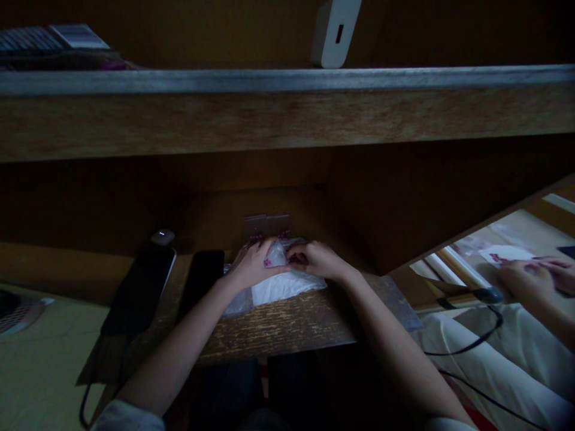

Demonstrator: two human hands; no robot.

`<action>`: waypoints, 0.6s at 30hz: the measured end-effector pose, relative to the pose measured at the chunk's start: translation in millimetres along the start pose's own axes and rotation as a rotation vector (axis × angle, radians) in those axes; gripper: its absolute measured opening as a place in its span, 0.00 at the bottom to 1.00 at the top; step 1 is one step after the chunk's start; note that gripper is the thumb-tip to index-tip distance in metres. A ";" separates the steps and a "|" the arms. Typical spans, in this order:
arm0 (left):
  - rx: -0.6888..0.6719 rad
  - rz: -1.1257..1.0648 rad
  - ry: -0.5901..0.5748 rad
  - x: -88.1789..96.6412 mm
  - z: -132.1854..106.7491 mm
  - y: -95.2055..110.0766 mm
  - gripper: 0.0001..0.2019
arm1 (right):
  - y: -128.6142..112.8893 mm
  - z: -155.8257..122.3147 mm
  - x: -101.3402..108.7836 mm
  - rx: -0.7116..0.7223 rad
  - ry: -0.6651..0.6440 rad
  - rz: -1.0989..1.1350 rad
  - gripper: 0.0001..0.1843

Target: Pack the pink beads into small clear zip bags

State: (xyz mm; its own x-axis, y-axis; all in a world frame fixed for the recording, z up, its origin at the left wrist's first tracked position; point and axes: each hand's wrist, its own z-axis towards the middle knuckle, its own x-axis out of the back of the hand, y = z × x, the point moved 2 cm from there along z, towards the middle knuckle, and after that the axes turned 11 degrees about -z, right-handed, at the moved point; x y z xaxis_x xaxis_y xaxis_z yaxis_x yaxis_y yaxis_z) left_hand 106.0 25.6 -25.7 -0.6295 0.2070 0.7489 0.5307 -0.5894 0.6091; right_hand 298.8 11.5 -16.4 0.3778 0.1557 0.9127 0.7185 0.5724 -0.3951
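My left hand (pixel 254 263) is closed on the side of a small clear plastic bag (pixel 277 252), its thumb reaching toward the right. Small pink-purple bits (pixel 268 263) show by the bag. On the other side my right hand (pixel 321 261) has its fingers curled in a pinch at the bag's edge; what lies between the fingertips is hidden. White sheet-like material (pixel 281 288) lies beneath both hands on the wooden desk surface (pixel 287 329). Just beyond the hands are small zip bags (pixel 266 224) with pink-purple pieces.
Left of my hands lie a dark phone (pixel 202 276), a larger black device (pixel 140 290) with a cable, and a small white gadget (pixel 162 237). A shelf edge (pixel 287 114) crosses above, bearing a white charger (pixel 338 33). At right, another person's hands (pixel 532 278) work beyond a partition.
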 end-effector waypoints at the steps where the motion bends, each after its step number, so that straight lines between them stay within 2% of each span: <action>1: 0.002 -0.003 -0.003 0.1 0.1 0.1 0.31 | -0.3 -0.2 0.4 -0.011 0.002 0.034 0.09; 4: 0.020 -0.013 -0.017 0.7 0.1 0.8 0.32 | -1.0 -1.1 3.3 -0.066 0.041 0.189 0.08; 10: 0.042 -0.020 -0.011 1.8 -0.2 2.6 0.33 | -3.1 -1.4 6.8 -0.156 0.225 0.562 0.14; 13: 0.039 -0.032 -0.010 1.0 -0.3 1.4 0.31 | -6.9 0.2 5.3 -0.137 0.265 0.581 0.13; 18: -0.008 -0.033 0.043 3.4 0.3 1.8 0.29 | -11.8 1.7 5.5 -0.126 0.281 0.493 0.13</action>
State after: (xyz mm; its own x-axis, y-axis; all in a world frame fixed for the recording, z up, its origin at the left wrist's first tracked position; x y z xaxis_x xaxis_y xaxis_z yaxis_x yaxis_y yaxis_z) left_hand 105.0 25.5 -21.9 -0.6708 0.1927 0.7162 0.5046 -0.5891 0.6312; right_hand 291.4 7.0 -6.6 0.8137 0.1500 0.5616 0.4758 0.3832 -0.7917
